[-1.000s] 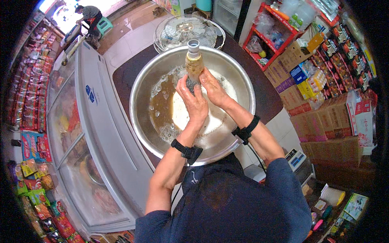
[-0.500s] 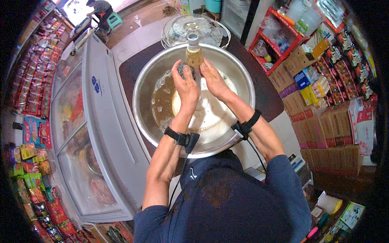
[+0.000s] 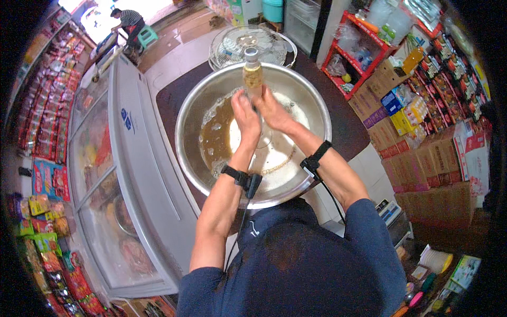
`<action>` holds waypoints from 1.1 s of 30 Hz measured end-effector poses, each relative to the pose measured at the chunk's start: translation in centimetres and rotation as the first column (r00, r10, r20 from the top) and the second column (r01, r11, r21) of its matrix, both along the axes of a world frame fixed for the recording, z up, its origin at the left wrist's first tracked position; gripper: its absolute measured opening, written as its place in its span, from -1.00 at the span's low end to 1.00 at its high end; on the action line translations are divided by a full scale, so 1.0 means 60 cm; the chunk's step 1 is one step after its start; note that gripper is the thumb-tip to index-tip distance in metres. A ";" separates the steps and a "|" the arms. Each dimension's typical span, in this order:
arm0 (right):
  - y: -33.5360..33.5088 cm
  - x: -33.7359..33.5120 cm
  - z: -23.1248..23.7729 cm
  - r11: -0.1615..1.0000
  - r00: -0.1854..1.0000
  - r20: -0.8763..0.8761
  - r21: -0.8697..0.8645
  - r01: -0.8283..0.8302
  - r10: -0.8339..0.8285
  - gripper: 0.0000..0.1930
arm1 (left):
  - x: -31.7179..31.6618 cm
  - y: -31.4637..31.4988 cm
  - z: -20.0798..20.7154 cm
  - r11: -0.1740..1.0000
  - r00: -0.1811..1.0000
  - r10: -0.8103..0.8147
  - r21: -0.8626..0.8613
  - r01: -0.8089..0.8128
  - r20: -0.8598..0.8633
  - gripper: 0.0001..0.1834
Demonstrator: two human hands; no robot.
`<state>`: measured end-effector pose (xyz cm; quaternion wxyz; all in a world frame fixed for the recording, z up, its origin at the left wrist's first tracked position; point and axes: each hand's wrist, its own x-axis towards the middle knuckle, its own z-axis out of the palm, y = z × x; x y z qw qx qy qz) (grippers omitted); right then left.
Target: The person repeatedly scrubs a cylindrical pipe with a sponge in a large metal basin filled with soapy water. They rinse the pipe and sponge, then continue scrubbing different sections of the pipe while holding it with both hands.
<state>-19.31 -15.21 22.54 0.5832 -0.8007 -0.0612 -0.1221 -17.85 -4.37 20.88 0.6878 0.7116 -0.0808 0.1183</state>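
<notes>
I've both hands, left hand (image 3: 246, 115) and right hand (image 3: 274, 112), clasped around the amber glass bottle (image 3: 253, 78) above the wide steel basin (image 3: 311, 105) of foamy brown liquid (image 3: 217, 138)

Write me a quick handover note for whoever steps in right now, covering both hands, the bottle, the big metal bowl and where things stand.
Left hand: clasped on the lower part of the bottle, on its left side.
Right hand: clasped on the same bottle from the right.
Bottle: held roughly upright between both hands over the large steel bowl, neck upward, with amber liquid in the upper part. I cannot tell whether it is capped.
Bowl: sits on a dark countertop, with brown foamy liquid pooled on its left side.
Done: some liquid is already in the bowl.
Left: the bottle still holds liquid.
</notes>
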 end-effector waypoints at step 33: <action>-0.003 -0.013 -0.110 0.960 0.954 -0.291 -0.241 -0.142 0.068 -0.40 | -0.038 0.007 -0.232 0.891 0.953 -0.058 0.416 0.184 -0.297 -0.45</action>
